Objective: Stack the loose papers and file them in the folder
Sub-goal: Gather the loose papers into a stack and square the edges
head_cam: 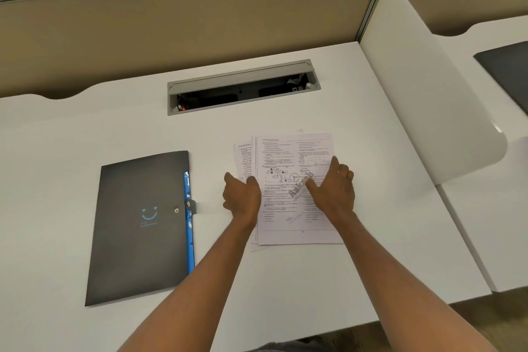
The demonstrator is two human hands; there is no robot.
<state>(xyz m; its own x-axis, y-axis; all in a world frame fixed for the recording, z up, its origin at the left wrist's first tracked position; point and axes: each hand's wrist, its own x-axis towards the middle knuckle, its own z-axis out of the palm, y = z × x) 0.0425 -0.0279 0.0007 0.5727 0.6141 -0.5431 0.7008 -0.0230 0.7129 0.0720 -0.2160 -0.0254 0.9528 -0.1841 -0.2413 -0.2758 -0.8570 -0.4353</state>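
Head view: loose papers [294, 188] at mid-worktop, roughly gathered, edges fanned at left, not yet squared. Folder [143, 226] just left on white worktop [314, 280], closed, nothing filed. Left hand [241, 197] spread at pile's left edge; right hand [333, 188] spread flat, touching top sheet. Nothing gripped.

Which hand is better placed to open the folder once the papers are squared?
Left. The left hand sits at the papers' left edge, nearest the closed folder and its snap. The right hand rests on the sheets and would have to cross over the left.
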